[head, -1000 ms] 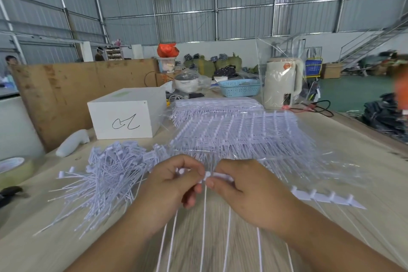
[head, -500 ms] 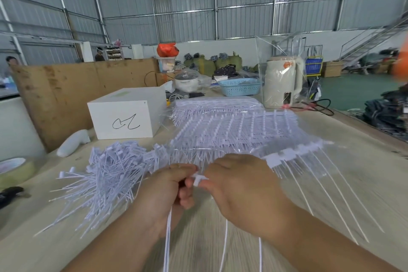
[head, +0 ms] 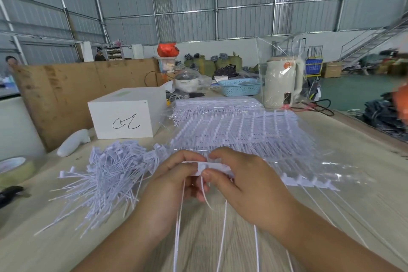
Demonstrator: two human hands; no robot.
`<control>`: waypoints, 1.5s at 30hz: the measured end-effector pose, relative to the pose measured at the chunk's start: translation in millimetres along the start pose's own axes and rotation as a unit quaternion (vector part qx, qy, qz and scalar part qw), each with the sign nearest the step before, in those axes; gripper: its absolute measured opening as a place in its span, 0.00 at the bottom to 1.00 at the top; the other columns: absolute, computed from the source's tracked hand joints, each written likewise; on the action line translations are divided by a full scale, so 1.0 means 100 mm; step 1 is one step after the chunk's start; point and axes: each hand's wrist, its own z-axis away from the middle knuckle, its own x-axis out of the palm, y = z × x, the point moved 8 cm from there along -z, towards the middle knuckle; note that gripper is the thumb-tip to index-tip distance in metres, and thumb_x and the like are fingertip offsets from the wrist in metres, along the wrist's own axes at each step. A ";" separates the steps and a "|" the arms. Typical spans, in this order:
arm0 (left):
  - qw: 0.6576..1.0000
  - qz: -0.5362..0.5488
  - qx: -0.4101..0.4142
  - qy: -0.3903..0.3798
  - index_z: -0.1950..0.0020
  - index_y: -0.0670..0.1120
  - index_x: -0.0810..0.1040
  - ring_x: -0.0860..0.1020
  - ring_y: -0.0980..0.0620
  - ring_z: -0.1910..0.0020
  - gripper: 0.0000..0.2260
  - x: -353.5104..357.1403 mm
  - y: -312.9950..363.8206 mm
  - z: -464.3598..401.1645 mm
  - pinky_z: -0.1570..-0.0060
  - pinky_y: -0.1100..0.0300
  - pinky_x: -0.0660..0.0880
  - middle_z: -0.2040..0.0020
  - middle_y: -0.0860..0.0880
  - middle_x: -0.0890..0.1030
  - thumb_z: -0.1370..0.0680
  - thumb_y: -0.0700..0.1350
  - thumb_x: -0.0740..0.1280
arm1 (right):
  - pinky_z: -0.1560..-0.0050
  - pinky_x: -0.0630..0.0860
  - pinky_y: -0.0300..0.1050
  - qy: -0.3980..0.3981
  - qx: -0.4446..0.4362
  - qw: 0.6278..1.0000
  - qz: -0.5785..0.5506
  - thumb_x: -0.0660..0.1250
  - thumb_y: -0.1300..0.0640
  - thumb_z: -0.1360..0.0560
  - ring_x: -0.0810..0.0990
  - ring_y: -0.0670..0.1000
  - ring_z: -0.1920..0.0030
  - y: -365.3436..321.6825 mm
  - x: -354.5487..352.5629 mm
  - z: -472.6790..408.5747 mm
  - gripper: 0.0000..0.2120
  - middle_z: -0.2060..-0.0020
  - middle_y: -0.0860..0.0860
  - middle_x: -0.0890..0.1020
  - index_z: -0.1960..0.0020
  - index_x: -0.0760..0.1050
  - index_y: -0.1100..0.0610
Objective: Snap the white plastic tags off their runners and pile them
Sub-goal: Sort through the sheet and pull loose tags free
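Where it rose, runner [head: 309, 182] lies flat.

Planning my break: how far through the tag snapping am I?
Done: a big pile of loose tags lies to the left. In hand: left hand and right hand pinch one strip of tags. Left: bagged stacks of unsnapped runners behind, seemingly the larger share.

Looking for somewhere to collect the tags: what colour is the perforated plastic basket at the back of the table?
Light blue; the basket shows in the head view.
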 end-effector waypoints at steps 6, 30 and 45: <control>0.996 -0.029 0.019 -0.080 0.57 0.46 0.82 0.77 0.47 0.70 0.09 0.16 0.07 0.05 0.66 0.56 0.74 0.65 0.41 0.81 0.34 0.45 0.67 | 0.58 0.76 0.47 -0.019 0.016 0.998 -0.059 0.62 0.45 0.21 0.80 0.44 0.62 0.01 0.09 0.00 0.09 0.64 0.46 0.83 0.44 0.73 0.47; 0.998 -0.055 -0.015 -0.005 0.60 0.47 0.82 0.71 0.51 0.77 0.09 -0.09 0.00 0.00 0.76 0.61 0.70 0.68 0.45 0.78 0.38 0.48 0.74 | 0.69 0.65 0.44 -0.103 0.049 0.993 -0.030 0.60 0.46 0.20 0.69 0.46 0.74 0.13 0.13 0.01 0.17 0.75 0.47 0.70 0.65 0.66 0.50; 0.985 0.044 -0.149 0.072 0.58 0.43 0.76 0.60 0.54 0.81 0.03 -0.21 -0.28 -0.05 0.82 0.66 0.60 0.75 0.45 0.68 0.27 0.35 0.66 | 0.71 0.68 0.44 -0.033 -0.109 0.972 0.208 0.64 0.48 0.22 0.75 0.53 0.72 -0.25 0.03 0.02 0.12 0.71 0.48 0.75 0.61 0.74 0.54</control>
